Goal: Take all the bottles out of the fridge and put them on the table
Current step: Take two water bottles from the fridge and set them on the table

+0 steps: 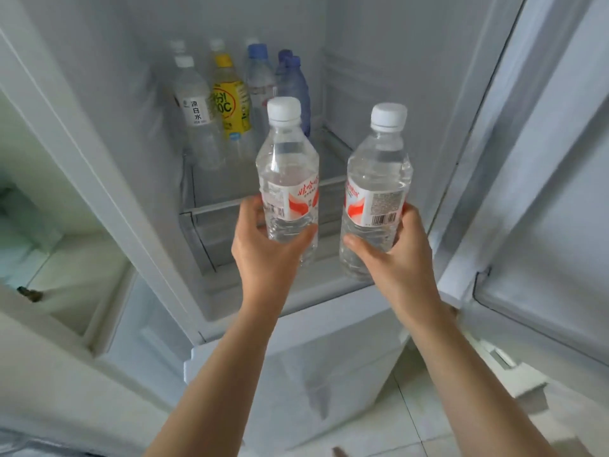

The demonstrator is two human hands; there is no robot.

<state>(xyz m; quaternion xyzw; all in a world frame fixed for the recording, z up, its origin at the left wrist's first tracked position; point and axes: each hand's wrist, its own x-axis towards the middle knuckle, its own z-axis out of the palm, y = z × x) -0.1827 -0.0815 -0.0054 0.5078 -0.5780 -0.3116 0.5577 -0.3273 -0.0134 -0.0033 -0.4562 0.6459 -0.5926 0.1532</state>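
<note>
Two bottles out, more left in fridge [379,61].
L hand [267,255] grips bottle [287,173], R hand [400,258] grips 2nd bottle [377,192]; both upright, near. Rest [227,97] stand far-left on shelf, L hand nearer. Worktop not seen.

Head camera looks down, close, into fridge [379,54].

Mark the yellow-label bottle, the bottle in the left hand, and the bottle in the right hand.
yellow-label bottle [231,105], head view, label
left-hand bottle [286,166], head view, clear body
right-hand bottle [379,169], head view, clear body
</note>
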